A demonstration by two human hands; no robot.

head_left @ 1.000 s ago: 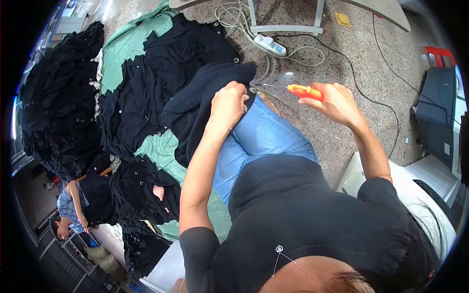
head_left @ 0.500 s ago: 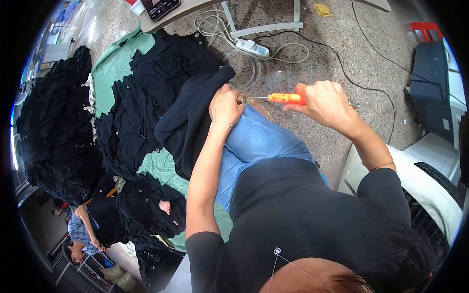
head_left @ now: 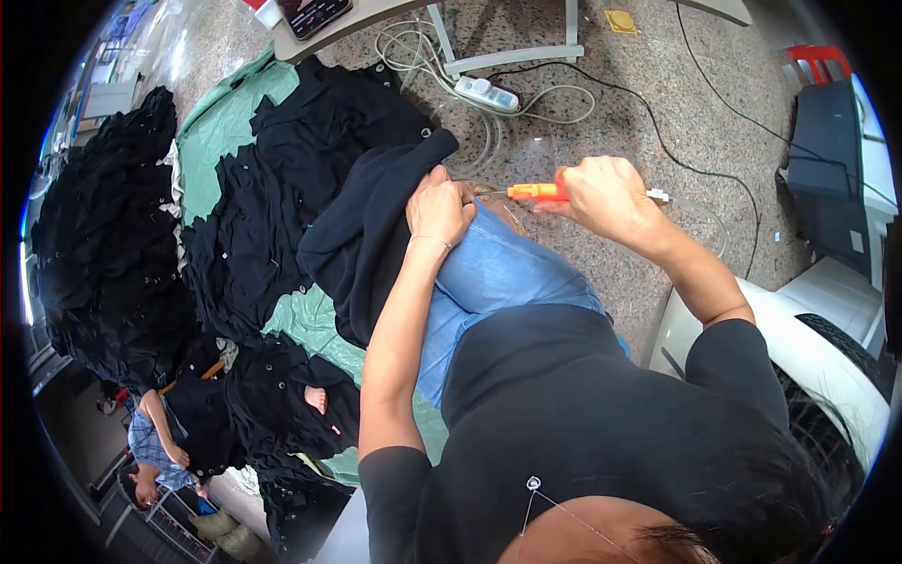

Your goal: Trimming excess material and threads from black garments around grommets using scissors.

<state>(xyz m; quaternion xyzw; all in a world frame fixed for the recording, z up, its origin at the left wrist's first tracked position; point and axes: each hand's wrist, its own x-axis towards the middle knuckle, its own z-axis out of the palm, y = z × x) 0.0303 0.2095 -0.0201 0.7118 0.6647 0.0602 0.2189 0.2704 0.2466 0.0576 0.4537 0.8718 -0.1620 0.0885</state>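
By knee (head_left: 489, 240), R hand (head_left: 609, 199) gripping orange air gun (head_left: 537, 192) now nearer L hand (head_left: 439, 209) curled on blk garment (head_left: 362, 216), so nozzle (head_left: 494, 194) nr it

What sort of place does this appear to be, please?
Probably a garment workshop: black cloth lies heaped on a green sheet, the right hand holds an orange tool, and another person is beside more cloth.

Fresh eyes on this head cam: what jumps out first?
The bright orange air blow gun in the right hand, pointing left toward the left hand, which grips a black garment beside the blue jeans. Then the big heap of black garments at far left, next to a green sheet.
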